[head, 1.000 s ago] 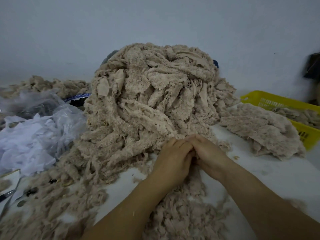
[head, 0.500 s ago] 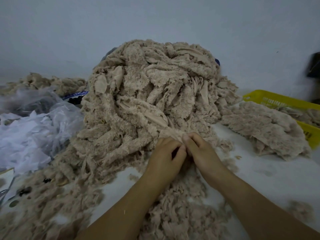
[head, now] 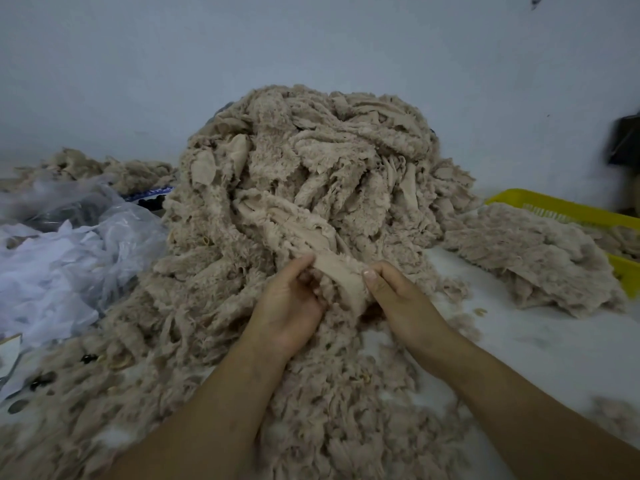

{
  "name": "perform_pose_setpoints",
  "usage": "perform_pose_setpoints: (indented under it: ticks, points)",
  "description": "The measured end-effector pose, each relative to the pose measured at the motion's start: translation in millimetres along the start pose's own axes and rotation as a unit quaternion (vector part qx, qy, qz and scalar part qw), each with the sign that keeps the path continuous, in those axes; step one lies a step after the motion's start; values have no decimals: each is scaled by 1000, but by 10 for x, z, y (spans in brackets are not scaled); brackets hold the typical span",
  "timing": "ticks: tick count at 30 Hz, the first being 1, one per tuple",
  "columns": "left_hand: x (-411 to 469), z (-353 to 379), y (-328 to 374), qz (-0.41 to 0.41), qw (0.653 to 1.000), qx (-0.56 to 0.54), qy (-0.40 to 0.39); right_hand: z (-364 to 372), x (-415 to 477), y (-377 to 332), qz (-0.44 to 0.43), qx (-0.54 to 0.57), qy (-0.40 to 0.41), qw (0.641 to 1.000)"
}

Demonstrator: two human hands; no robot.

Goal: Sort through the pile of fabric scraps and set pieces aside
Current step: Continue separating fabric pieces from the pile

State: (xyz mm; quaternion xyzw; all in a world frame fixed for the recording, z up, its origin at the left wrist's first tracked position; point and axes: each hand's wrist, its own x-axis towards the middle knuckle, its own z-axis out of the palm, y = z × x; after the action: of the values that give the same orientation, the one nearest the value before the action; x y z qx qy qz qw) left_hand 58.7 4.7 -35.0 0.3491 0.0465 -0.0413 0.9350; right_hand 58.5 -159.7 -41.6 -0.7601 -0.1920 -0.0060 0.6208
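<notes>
Pinching strip (head: 341,271): I gripped it between thumbs and curled fingers of left hand (head: 287,310) and right hand (head: 405,303).
Pile (head: 311,168): rose just beyond my fingertips; the strip's far end seemed caught there.
Risk: I judged a hard tug would drag tangled pile down.

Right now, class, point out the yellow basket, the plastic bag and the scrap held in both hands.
yellow basket (head: 519,197): head view, its rim.
plastic bag (head: 117,233): head view, crinkled upper side.
scrap (head: 341,277): head view, its smooth stretched backing.
</notes>
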Motion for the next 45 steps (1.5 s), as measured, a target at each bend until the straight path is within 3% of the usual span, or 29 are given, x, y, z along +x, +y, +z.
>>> perform_pose_setpoints:
  ticks: [3, 11, 15, 17, 18, 20, 21, 22, 25, 28, 30, 35, 39, 41, 43, 45]
  points:
    - [34, -11, 10, -9, 998, -60, 15, -11, -3, -9, 3, -23, -18, 1000]
    - [58, -25, 31, 19, 994, -80, 66, -28, 25, 48, 46, 3, -10, 999]
    - [-34, 48, -41, 33, 994, 98, 33, -5, 37, 47, 49, 47, -2, 998]
    - [-89, 48, -123, 52, 968, 244, 1, 15, 48, 33, 57, 90, 9, 994]
    - [-110, 40, -169, 66, 939, 338, -18, 20, 61, 46, 63, 96, 9, 993]
    - [-139, 40, -264, 91, 845, 521, -76, 41, 71, 62, 76, 89, 13, 993]
    - [-145, 55, -313, 101, 811, 568, -98, 46, 82, 68, 81, 81, 36, 993]
    - [-148, 74, -347, 110, 803, 576, -105, 45, 100, 84, 78, 72, 73, 992]
    - [-130, 88, -357, 125, 870, 476, -27, -27, 153, 109, 86, 79, 200, 973]
    - [-69, 73, -217, 100, 954, 261, 110, -264, 219, 141, 155, 160, 287, 931]
    - [-35, 53, -86, 86, 976, 129, 152, -418, 231, 141, 171, 197, 321, 911]
    - [-39, -25, -3, 19, 996, -24, 81, -390, 226, 146, 146, 173, 289, 930]
    - [9, -123, 93, 30, 996, -79, 39, -347, 169, 118, 113, 69, 269, 954]
    - [-17, -68, 69, 23, 999, -39, 8, -333, 132, 77, 88, -70, 273, 955]
    - [-59, 2, -13, 6, 999, 39, -26, -246, 80, -15, -21, -174, 292, 940]
    - [-88, 44, -81, -11, 994, 82, -68, -134, 33, -105, -121, -200, 238, 943]
